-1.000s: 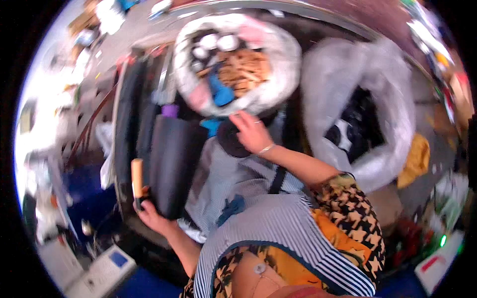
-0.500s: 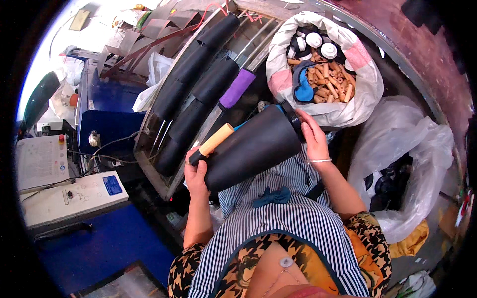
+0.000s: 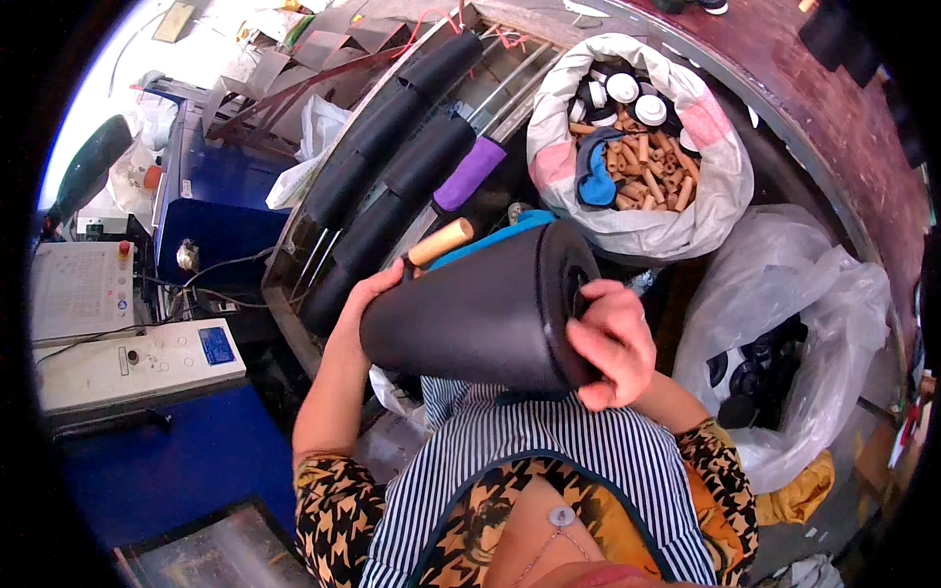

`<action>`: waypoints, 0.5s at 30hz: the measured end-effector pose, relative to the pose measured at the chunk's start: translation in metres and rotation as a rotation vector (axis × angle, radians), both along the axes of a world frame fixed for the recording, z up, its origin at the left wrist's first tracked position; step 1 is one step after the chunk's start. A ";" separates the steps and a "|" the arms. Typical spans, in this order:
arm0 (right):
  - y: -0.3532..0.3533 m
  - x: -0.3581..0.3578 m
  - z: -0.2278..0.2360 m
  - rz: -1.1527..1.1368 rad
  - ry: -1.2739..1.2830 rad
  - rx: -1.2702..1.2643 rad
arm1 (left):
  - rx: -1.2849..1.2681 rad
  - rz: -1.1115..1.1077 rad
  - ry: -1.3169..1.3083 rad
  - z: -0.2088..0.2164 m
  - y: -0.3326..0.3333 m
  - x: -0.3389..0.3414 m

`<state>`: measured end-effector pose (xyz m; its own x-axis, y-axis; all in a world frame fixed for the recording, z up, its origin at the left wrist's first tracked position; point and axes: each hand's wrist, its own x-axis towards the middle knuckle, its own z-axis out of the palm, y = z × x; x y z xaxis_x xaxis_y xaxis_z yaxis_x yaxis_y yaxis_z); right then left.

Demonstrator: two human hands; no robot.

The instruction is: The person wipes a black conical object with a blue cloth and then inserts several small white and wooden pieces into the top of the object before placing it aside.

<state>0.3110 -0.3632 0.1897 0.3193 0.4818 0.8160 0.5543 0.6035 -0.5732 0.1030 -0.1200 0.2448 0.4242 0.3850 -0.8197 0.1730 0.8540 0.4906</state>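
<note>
A large black tapered cylinder (image 3: 461,318) lies across in front of my body, its wider round end turned to the right. My left hand (image 3: 377,286) is closed round its narrower left end, with the fingers partly hidden behind it. A short tan tube (image 3: 441,242) sticks up by that hand, along the cylinder's far side; its lower part is hidden. My right hand (image 3: 618,343) has curled fingers at the rim of the wide end; its fingertips are partly hidden. A strip of blue material (image 3: 490,240) shows behind the cylinder.
A rack (image 3: 294,314) beyond holds several black rolls (image 3: 392,127) and a purple roll (image 3: 469,174). A white sack (image 3: 637,230) contains tan tubes and white round parts. At right stands a clear plastic bag (image 3: 833,343) with black parts. Machine panels (image 3: 147,367) stand at left.
The cylinder has turned and come nearer me, so its wide end shows more. My right hand has moved from its far edge down to the near side of that end. The left elbow swung outward.
</note>
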 end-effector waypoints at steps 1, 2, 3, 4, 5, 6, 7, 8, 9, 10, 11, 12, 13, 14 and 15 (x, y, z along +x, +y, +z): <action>-0.003 0.001 0.005 0.038 -0.038 0.049 | -0.004 -0.049 0.067 -0.001 -0.002 0.001; -0.005 0.001 0.007 0.115 -0.049 0.053 | -0.007 -0.095 0.135 0.001 -0.005 0.001; -0.006 0.002 0.006 0.139 -0.041 0.039 | -0.045 -0.072 0.159 0.006 -0.010 -0.001; -0.008 0.005 0.003 0.146 -0.038 0.020 | -0.027 -0.036 0.070 0.009 -0.013 0.002; -0.007 0.011 -0.003 0.083 -0.004 -0.042 | -0.012 0.002 -0.019 0.013 -0.013 0.003; -0.004 0.016 -0.011 0.021 0.031 -0.103 | 0.003 0.043 -0.108 0.014 -0.013 0.001; -0.001 0.015 -0.020 -0.084 0.165 -0.199 | 0.373 -0.049 -0.180 0.009 -0.013 -0.004; -0.002 0.021 -0.025 -0.022 0.405 -0.362 | 0.794 -0.030 -0.164 0.012 -0.028 0.009; 0.008 0.021 -0.040 0.112 0.761 -0.263 | 1.268 -0.210 -0.083 0.015 -0.039 0.014; 0.018 0.021 -0.052 0.253 1.111 -0.138 | 1.746 -0.394 0.005 0.022 -0.050 0.018; 0.019 0.024 -0.053 0.327 1.215 -0.130 | 1.990 -0.615 -0.093 0.039 -0.064 0.025; 0.018 0.027 -0.050 0.403 1.320 -0.119 | 2.221 -0.848 -0.202 0.055 -0.075 0.030; 0.017 0.029 -0.045 0.485 1.418 -0.111 | 2.259 -0.980 -0.274 0.058 -0.076 0.020; 0.015 0.029 -0.041 0.426 1.387 -0.113 | 2.345 -0.951 -0.317 0.057 -0.080 0.020; 0.013 0.029 -0.037 0.367 1.356 -0.112 | 2.310 -1.003 -0.325 0.059 -0.078 0.023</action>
<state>0.3399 -0.3497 0.1523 0.6590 0.7490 -0.0678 -0.6361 0.5070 -0.5816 0.1259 -0.1976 0.3033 0.8919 -0.1437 0.4288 -0.2287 -0.9613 0.1535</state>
